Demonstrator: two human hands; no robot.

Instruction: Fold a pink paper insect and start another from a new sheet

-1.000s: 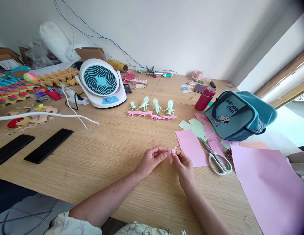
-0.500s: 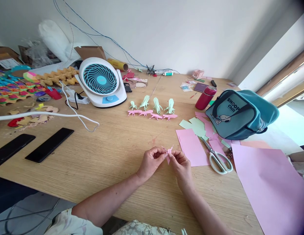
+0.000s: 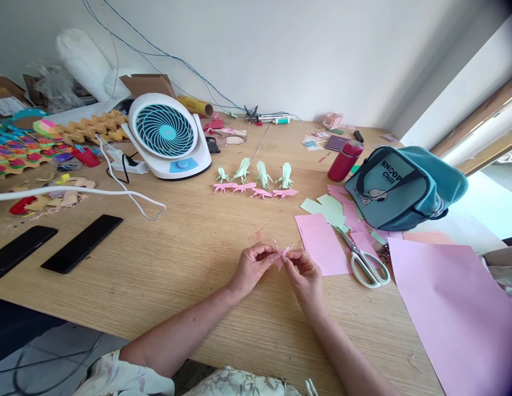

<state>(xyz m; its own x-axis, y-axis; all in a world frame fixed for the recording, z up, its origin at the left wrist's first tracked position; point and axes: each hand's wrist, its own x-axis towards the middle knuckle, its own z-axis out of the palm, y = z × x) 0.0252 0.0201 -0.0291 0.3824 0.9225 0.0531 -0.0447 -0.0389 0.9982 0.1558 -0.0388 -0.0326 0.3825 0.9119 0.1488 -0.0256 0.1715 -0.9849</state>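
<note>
Between my fingertips, over the front of the table, is a small pink folded-paper figure (image 3: 281, 253) with thin strips sticking up and out. My left hand (image 3: 252, 269) pinches its left side, and my right hand (image 3: 303, 275) pinches the right side; the fingers hide much of the paper. Farther back stands a row of pink folded-paper insects (image 3: 262, 193), with several green folded-paper insects (image 3: 263, 175) behind them. Just right of my right hand lie pink paper sheets (image 3: 321, 242) and white-handled scissors (image 3: 365, 264).
A white fan (image 3: 167, 137) stands at the back left, its pale cable looping forward. Two black phones (image 3: 83, 243) lie on the left. At the right are a red flask (image 3: 345, 160), a teal bag (image 3: 398, 187), green paper pieces (image 3: 328, 209) and a large pink sheet (image 3: 457, 308).
The pink figure has turned in my fingers, and its thin strips now spread more to both sides. Both hands keep their pinch at nearly the same place. The view has shifted slightly.
</note>
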